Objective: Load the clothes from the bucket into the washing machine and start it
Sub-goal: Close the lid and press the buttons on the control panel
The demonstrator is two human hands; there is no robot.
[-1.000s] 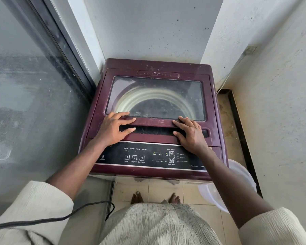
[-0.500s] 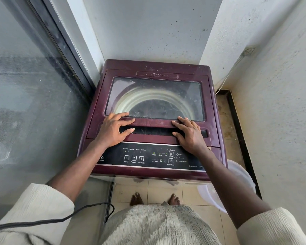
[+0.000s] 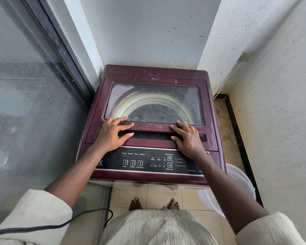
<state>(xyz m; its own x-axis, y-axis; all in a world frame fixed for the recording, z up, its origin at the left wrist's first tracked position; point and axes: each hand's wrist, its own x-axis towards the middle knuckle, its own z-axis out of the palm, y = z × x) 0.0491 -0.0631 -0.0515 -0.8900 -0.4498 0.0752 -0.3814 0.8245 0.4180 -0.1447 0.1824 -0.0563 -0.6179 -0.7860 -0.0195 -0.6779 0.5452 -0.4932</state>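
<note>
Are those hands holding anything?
Nothing is gripped: left hand and right hand rest flat on the washing machine lid's front edge.

A narrow alcove with rough, speckled white walls [image 3: 148, 32] at twelve and three o'clock, lit by soft daylight. A dusty sliding glass door [image 3: 25, 103] in a dark metal frame [image 3: 60, 50] fills the side toward nine o'clock. Beige floor tiles [image 3: 159, 195] lie at six o'clock, edged by a dark skirting strip [image 3: 240, 138] along the three o'clock wall.

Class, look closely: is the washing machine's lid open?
No: the lid lies flat and shut, with the left hand and right hand on its front edge.
</note>
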